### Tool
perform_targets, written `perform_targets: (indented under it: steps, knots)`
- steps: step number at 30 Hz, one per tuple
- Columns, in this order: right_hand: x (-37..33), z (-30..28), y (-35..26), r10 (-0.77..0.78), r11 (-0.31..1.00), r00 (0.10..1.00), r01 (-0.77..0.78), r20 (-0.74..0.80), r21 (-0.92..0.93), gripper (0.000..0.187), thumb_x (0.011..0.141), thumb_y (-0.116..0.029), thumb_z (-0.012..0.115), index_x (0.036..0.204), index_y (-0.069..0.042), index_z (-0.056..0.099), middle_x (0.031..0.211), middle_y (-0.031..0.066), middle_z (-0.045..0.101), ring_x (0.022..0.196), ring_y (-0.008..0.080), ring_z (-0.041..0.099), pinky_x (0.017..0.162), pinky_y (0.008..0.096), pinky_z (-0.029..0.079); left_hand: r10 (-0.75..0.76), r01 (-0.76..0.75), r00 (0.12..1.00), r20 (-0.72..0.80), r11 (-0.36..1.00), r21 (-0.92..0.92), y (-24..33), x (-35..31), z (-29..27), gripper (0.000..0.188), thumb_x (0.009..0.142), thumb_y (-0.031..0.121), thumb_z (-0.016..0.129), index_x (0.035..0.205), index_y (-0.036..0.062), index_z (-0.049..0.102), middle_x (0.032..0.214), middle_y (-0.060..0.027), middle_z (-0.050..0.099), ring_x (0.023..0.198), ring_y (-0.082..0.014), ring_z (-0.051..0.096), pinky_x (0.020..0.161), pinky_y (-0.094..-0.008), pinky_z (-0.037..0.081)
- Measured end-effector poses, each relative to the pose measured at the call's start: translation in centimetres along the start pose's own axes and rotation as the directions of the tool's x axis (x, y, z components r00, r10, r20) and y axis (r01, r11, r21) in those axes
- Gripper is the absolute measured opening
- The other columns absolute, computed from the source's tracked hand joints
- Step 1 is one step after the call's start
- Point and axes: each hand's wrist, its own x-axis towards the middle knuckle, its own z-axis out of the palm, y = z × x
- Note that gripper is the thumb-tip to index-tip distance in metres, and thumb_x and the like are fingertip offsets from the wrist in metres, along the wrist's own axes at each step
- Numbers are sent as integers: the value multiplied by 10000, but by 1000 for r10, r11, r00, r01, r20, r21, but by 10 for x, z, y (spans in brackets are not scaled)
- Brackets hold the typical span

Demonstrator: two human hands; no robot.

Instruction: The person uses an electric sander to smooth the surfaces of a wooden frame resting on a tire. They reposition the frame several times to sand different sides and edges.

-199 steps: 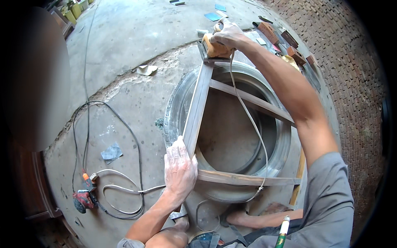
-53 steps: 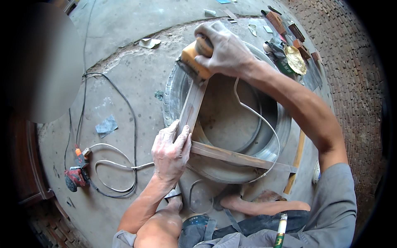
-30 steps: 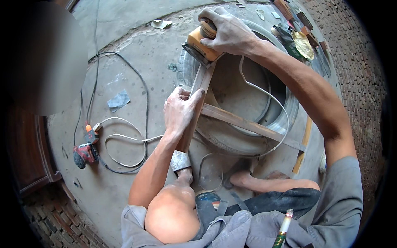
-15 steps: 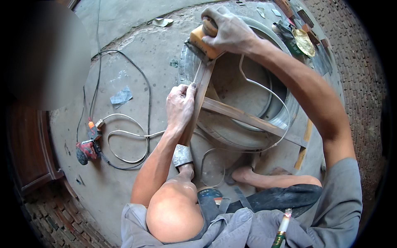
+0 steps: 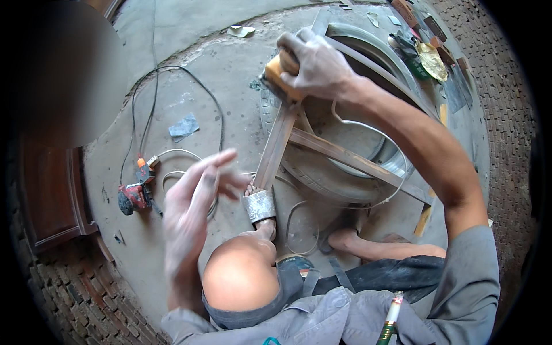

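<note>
My right hand [image 5: 325,69] grips the round knob of a yellow power sander [image 5: 275,76], which rests on the far end of a wooden bar. That bar belongs to a wooden frame [image 5: 275,148] lying across a dusty tyre [image 5: 330,183], with a crossbar [image 5: 356,161] running off to the right. From the sander a white cord [image 5: 371,125] loops down over the tyre. Off to the left of the frame, my left hand [image 5: 195,198] is raised empty, fingers stretched and apart, slightly blurred. My sandalled foot [image 5: 259,205] is at the bar's near end.
On the concrete floor at left lie a red power tool [image 5: 133,198], a looped black cord [image 5: 221,115] and a blue-grey scrap [image 5: 184,127]. Bricks [image 5: 441,50] and crumpled gold foil [image 5: 432,62] sit at far right. A lit cigarette [image 5: 393,310] shows near the lower edge.
My left hand has let go of the wooden bar and swung left and nearer to me, its fingers opening. The sander stays in my right hand; the frame's far side now shows.
</note>
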Motion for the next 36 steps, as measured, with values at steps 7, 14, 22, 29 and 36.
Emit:
perform_targets:
  steps: [7, 14, 22, 29, 36]
  knots:
    - [-12, 5, -48, -116, 987, 993, 110, 39, 121, 508, 842, -277, 806, 1281, -134, 593, 1117, 195, 584, 1003, 425, 679, 826, 512, 613, 422, -251, 859, 289, 840, -480, 25, -85, 46, 797, 1123, 593, 283, 1448, -93, 526, 1136, -245, 711, 915, -328, 671, 878, -467, 572]
    - [34, 6, 29, -63, 998, 995, 64, -80, 1, 574, 832, -301, 795, 1343, -151, 578, 1107, 210, 611, 976, 424, 690, 865, 499, 602, 462, -308, 847, 263, 829, -466, 23, -71, 55, 823, 1118, 616, 267, 1487, -87, 487, 1249, -260, 652, 1042, -347, 641, 916, -458, 575]
    - [-41, 3, -75, -160, 976, 986, 150, 54, 159, 456, 869, -231, 759, 1288, -132, 606, 1140, 201, 586, 1010, 404, 670, 802, 491, 635, 471, -362, 861, 192, 833, -418, 25, -64, 53, 856, 1112, 641, 248, 1531, -79, 443, 1378, -278, 585, 1186, -369, 607, 960, -449, 578]
    - [-16, -9, -20, -86, 995, 995, 84, 56, 53, 477, 866, -240, 741, 1306, -100, 620, 1144, 243, 609, 1013, 421, 689, 790, 500, 635, 494, -445, 867, 71, 830, -335, 33, -52, 44, 886, 1107, 663, 232, 1570, -72, 405, 1491, -294, 526, 1313, -388, 577, 999, -440, 581]
    - [-28, 2, -55, -40, 998, 998, 38, 52, 43, 437, 935, -293, 718, 1315, -113, 600, 1173, 218, 613, 1053, 420, 692, 868, 502, 633, 450, -492, 803, -391, 871, -8, 60, -64, 21, 891, 1111, 662, 222, 1606, -64, 366, 1593, -307, 470, 1428, -406, 544, 1031, -433, 581]
